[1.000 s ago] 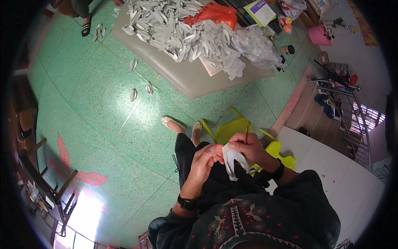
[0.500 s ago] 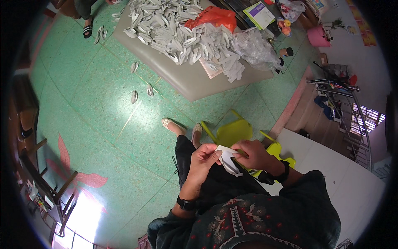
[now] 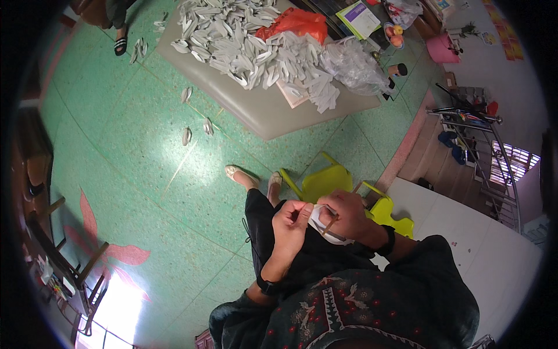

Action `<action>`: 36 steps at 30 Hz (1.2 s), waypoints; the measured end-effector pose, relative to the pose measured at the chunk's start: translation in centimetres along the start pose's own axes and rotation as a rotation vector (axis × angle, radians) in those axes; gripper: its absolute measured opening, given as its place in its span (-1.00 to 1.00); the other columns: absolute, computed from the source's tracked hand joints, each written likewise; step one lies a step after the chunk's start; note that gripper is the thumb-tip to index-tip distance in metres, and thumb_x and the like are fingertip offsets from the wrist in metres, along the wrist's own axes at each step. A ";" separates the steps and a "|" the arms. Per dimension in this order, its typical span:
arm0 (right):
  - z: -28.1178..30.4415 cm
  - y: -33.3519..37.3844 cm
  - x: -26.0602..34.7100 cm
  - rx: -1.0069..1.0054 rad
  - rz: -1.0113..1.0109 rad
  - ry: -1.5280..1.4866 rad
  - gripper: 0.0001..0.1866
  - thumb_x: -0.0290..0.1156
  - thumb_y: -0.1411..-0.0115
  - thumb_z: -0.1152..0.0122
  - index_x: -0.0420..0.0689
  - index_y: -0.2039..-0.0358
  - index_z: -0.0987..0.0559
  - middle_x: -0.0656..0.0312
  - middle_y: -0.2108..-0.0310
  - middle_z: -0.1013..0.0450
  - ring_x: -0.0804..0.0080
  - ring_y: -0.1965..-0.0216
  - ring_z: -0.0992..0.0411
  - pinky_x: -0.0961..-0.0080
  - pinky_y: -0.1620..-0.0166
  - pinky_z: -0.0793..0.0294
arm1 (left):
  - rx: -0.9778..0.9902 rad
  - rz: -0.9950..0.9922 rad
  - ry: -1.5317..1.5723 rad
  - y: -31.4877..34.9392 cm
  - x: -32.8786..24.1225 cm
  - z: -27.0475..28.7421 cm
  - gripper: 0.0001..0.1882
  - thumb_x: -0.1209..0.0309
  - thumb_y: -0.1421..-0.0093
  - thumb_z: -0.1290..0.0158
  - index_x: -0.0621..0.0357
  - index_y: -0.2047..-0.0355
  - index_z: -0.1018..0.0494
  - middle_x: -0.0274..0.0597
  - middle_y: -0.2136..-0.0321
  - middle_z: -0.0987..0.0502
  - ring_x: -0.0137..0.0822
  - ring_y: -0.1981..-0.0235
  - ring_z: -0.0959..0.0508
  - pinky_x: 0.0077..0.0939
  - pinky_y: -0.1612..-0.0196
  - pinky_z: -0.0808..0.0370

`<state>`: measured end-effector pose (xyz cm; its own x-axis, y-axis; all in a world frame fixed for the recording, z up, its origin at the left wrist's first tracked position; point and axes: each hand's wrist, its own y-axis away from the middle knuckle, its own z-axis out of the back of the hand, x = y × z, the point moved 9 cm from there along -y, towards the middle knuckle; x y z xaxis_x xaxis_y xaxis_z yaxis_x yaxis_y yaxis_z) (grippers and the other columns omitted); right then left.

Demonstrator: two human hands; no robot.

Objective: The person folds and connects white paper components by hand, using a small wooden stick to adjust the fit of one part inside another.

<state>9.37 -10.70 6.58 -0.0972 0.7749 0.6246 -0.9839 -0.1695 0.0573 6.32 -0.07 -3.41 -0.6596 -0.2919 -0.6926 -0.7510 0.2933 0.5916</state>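
Above my lap, a white, curved, flat piece (image 3: 317,218) with a slot-like opening is held between both hands. My left hand (image 3: 292,220) pinches its left end between thumb and fingers. My right hand (image 3: 344,214) is closed over the other side of the piece. A thin brown stick (image 3: 329,225) passes through the right hand, its ends showing below and above the fist. The right fingers hide much of the white piece, and I cannot make out the stick's tip.
A large heap of similar grey-white pieces (image 3: 232,43) covers a grey padded surface (image 3: 256,119), with a red bag (image 3: 296,24) and clear plastic (image 3: 354,67) beside it. A yellow-green chair (image 3: 325,181) stands ahead. Another person's sandalled foot (image 3: 120,45) is at far left.
My right hand has rolled over the white piece, and a thin brown stick now shows in it. The white piece is more covered than before. The left hand keeps its pinch.
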 end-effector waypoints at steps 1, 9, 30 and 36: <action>0.0 0.2 0.0 -0.002 -0.001 0.004 -0.85 -0.54 0.17 -0.16 -0.14 0.48 -0.50 0.19 0.65 -0.36 0.23 0.66 -0.35 0.40 0.61 -0.30 | -0.059 -0.073 -0.017 0.1 -0.9 0.4 -0.89 0.48 -0.12 -0.07 0.29 0.47 -0.42 -0.42 0.60 -0.41 -0.66 0.58 -0.32 -0.79 0.50 -0.28; 0.8 0.6 -2.2 0.080 -0.124 -0.010 -0.86 -0.54 0.19 -0.15 -0.12 0.52 -0.48 0.20 0.65 -0.36 0.24 0.60 -0.34 0.40 0.54 -0.30 | -0.108 -0.010 0.047 0.8 -0.9 2.6 -0.89 0.43 -0.14 -0.05 0.23 0.45 -0.44 -0.40 0.59 -0.43 -0.62 0.63 -0.31 -0.75 0.58 -0.23; -1.9 0.9 -0.5 0.318 0.059 -0.022 -0.85 -0.47 0.06 -0.14 -0.11 0.41 -0.43 0.16 0.57 -0.38 0.16 0.49 -0.39 0.29 0.47 -0.35 | 0.096 0.102 0.036 1.8 1.0 4.1 -0.85 0.49 -0.13 -0.04 0.26 0.28 -0.48 -0.31 0.45 -0.50 -0.58 0.53 -0.44 -0.73 0.52 -0.44; -3.1 2.2 1.5 0.535 0.194 -0.091 -0.80 -0.46 0.07 -0.13 -0.12 0.36 -0.44 0.16 0.43 -0.41 0.20 0.40 -0.41 0.32 0.46 -0.38 | 0.309 0.132 -0.211 3.0 0.1 3.7 -0.89 0.60 -0.10 -0.03 0.33 0.33 -0.45 -0.27 0.49 -0.49 -0.55 0.44 -0.49 -0.71 0.44 -0.48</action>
<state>6.62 -8.07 5.22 -0.2319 0.6476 0.7259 -0.7339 -0.6062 0.3064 4.13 4.09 -3.24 -0.7049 -0.0491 -0.7076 -0.5942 0.5856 0.5513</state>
